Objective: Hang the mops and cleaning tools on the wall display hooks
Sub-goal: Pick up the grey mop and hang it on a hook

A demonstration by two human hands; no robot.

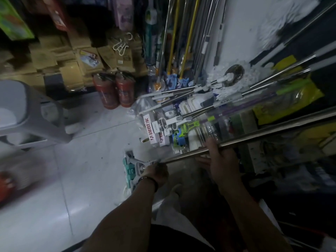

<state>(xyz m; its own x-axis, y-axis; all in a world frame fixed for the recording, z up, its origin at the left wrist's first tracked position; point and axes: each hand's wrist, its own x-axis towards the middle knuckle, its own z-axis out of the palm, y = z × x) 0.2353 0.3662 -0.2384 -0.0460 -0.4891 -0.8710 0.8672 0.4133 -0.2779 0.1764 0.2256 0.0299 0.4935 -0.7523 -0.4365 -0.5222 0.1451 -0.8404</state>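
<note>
Landmark: two red fire extinguishers (pixel 114 91), standing side by side on the floor.

1. Tiled floor (pixel 94 142): pale and glossy, spreading below and left of the extinguishers.
2. Cardboard boxes (pixel 72 57): brown stack directly behind and left of the extinguishers.
3. Upright poles (pixel 189 33): metal and yellow handles leaning against the wall, right of the extinguishers.
4. Heap of packaged mops (pixel 190 106): in clear wrap, lying just right of the extinguishers.
5. Grey plastic stand (pixel 36 113): well left of the extinguishers.
6. Mop (pixel 272 132): metal pole held slanting, below and right of the extinguishers; teal and white head (pixel 131 167) low, off the wall.
7. Right hand (pixel 221 159): fingers wrapped round the pole mid-length.
8. Left hand (pixel 157 171): clenched on the pole's end beside the head; dark wristband (pixel 148 180).
</note>
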